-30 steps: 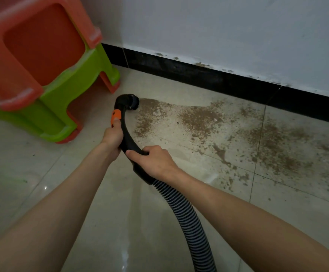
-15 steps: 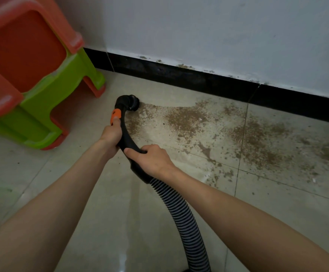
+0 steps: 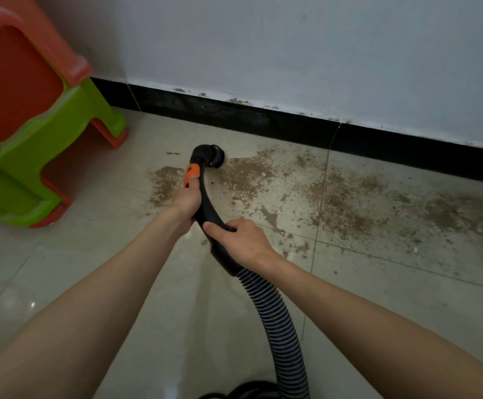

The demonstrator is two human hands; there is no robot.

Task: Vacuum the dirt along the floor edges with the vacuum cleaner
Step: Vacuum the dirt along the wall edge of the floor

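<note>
Both hands grip the black vacuum wand (image 3: 205, 203), left hand (image 3: 187, 201) nearer the nozzle (image 3: 213, 156), right hand (image 3: 241, 241) by the hose (image 3: 277, 318), as brown dirt (image 3: 335, 197) stretches rightward from the nozzle along the black baseboard (image 3: 292, 125).

Two bare forearms reach forward from the bottom corners and converge near the middle. The left hand (image 3: 185, 201) is farther forward, fingers curled and thumb pointing ahead. The right hand (image 3: 241, 240) sits just behind it, knuckles up, fingers wrapped in a closed grip.
</note>
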